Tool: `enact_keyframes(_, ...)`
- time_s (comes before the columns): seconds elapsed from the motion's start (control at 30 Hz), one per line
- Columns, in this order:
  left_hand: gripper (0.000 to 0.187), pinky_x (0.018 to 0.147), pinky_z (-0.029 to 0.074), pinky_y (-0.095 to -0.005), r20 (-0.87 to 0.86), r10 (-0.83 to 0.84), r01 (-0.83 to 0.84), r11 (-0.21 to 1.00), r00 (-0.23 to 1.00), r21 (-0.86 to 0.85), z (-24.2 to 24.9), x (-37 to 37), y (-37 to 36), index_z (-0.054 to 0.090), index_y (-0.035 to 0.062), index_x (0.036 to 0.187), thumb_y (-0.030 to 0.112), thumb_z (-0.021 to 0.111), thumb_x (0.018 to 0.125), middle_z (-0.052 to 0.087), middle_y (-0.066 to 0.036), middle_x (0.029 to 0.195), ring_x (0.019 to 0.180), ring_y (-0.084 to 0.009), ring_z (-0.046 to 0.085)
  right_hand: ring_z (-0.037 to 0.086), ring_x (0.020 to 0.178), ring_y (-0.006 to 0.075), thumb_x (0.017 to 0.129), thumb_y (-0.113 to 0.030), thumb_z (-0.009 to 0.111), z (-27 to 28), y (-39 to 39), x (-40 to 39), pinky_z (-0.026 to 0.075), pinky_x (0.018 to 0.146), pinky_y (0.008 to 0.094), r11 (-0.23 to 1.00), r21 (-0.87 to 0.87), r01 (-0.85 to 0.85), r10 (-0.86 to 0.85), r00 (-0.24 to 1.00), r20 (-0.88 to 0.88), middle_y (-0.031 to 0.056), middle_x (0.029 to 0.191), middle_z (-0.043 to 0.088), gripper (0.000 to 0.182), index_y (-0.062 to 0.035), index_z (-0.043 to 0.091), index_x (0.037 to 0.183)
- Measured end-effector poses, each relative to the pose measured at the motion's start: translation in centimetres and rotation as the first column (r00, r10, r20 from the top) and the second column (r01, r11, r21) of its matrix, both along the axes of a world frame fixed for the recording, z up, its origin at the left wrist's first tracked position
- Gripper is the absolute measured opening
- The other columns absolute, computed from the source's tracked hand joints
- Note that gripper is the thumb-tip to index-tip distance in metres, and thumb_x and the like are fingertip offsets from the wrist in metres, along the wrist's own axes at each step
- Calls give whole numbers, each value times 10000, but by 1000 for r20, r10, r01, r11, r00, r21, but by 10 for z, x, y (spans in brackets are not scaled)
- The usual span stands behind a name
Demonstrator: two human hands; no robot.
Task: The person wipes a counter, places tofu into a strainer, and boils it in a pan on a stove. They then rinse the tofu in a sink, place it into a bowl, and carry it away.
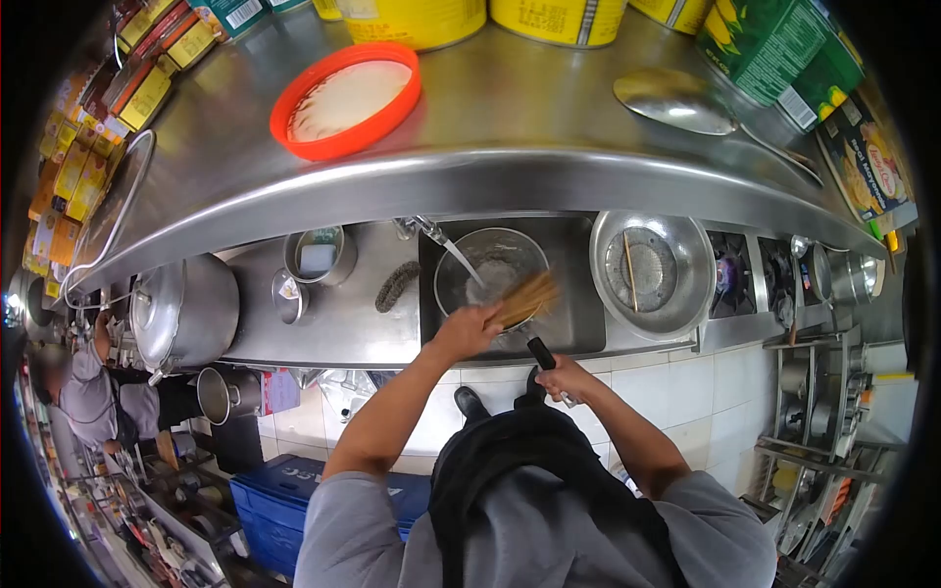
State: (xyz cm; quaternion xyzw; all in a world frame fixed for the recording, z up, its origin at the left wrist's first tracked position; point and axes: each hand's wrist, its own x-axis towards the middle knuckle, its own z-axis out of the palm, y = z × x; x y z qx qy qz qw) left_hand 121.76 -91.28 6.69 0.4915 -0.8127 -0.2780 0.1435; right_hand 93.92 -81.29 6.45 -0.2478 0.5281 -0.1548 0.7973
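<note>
My left hand (469, 331) is closed round a straw-coloured bamboo brush (529, 299), whose bristles spread over the right side of a round metal pan (446, 284). My right hand (569, 378) grips the pan's black handle (540, 353) near its end. The pan is in the sink (578, 318), under a tap (431, 231) from which water runs into it. Wet, cloudy liquid shows in the pan's bottom. Part of the pan's near rim is hidden by the brush and my left hand.
Right of the sink sits a large metal basin (701, 274) with a thin stick inside, then gas burners (730, 274). A dark scrubber (397, 287), small pots and a large lidded pot (186, 309) stand left. A steel shelf (510, 167) overhangs. Another person (93, 397) works far left.
</note>
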Motion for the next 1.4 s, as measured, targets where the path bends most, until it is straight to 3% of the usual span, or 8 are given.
enact_keyframes(0.23,524,657,529,-455,101,333,-313,933,937,-177,49,107,49,531,219,1348,185,686,849,600,-148,933,763,-373,641,495,446,160,774,-35,590,18,-3,-36,391,394,324,948,-220,-232,106,877,-469,64,572,474,190,-4,496,936)
enact_keyframes(0.3,558,674,508,-459,193,440,-381,881,877,-280,41,150,57,504,203,1366,161,684,839,569,-142,954,784,-369,615,644,657,404,782,-92,580,3,3,-44,504,592,483,734,-439,-519,4,649,-760,245,734,628,240,18,576,996)
enact_keyframes(0.57,516,759,476,-455,303,700,-392,646,647,-655,-14,191,39,515,134,1347,60,611,846,591,-174,1024,918,-376,591,636,826,481,801,-102,592,31,1,-29,508,743,556,764,-274,-584,-88,327,-941,285,840,644,320,-21,539,1106)
enact_keyframes(0.7,316,861,487,-432,-268,554,-582,813,788,-33,-38,78,6,641,73,1151,30,572,845,645,-214,1080,1012,-378,617,638,805,464,782,-110,647,28,11,-37,500,728,564,769,-234,-594,-84,269,-959,270,833,649,374,-53,512,1126)
enact_keyframes(0.8,301,819,513,-390,-409,436,-371,899,801,232,-137,17,-24,635,63,1142,99,631,843,675,-201,1002,869,-344,661,638,782,465,777,-115,652,25,22,-40,504,716,558,775,-244,-582,-122,242,-963,267,798,645,365,-57,515,1110)
enact_keyframes(0.87,231,600,525,-315,-261,673,-412,666,692,622,-201,-7,-49,637,-28,1029,134,667,866,672,-86,796,715,-233,668,640,755,461,774,-124,652,24,28,-43,508,703,555,774,-260,-578,-154,226,-962,263,769,643,351,-63,528,1097)
enact_keyframes(1.2,222,574,530,-313,-307,733,-294,566,608,770,-215,-9,-59,638,-30,1010,128,670,857,668,-81,782,681,-218,664,649,723,424,815,-81,540,5,65,-55,508,677,546,676,-414,-610,-374,200,-906,220,760,657,158,-53,521,969)
enact_keyframes(1.4,216,557,533,-311,-157,849,-328,357,505,875,-214,-10,-59,639,-32,997,125,671,852,666,-79,773,658,-208,662,644,725,443,805,-74,542,18,56,-46,504,675,559,834,-215,-508,-137,186,-973,233,746,650,198,-33,513,997)
